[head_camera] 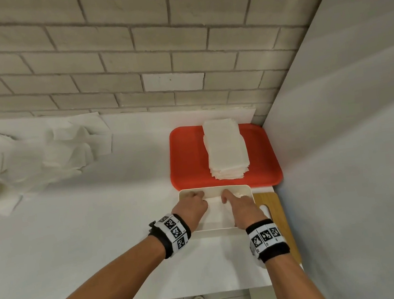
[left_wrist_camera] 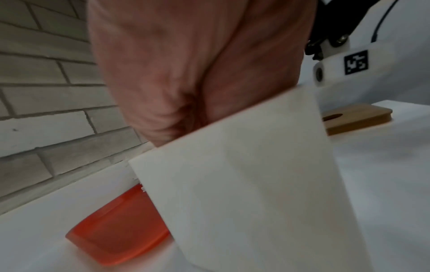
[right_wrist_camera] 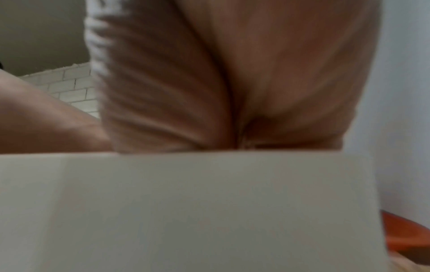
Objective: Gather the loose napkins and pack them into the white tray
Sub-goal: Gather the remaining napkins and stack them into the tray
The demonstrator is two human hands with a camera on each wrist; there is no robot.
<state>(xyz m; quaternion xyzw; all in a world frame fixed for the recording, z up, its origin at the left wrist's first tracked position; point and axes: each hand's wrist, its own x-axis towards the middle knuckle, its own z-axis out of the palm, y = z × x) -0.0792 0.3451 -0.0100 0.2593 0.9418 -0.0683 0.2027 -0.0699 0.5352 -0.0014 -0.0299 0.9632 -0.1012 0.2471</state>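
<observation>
The white tray (head_camera: 246,188) stands near the table's right edge with white napkins (head_camera: 217,211) lying flat in it. Both hands are inside it. My left hand (head_camera: 194,205) is at the far left corner with its knuckles up and fingers bent down onto the napkins; the fingertips are hidden. My right hand (head_camera: 239,202) reaches to the far right corner, thumb out, fingers pressing down on the napkins. In both wrist views the tray wall (left_wrist_camera: 256,184) (right_wrist_camera: 186,202) hides the fingers. A loose heap of napkins (head_camera: 43,163) lies at the far left.
Behind the white tray lies a red tray (head_camera: 188,165) bearing a neat stack of napkins (head_camera: 226,150). A wooden board (head_camera: 276,214) lies right of the white tray. A brick wall runs along the back and a plain wall stands on the right.
</observation>
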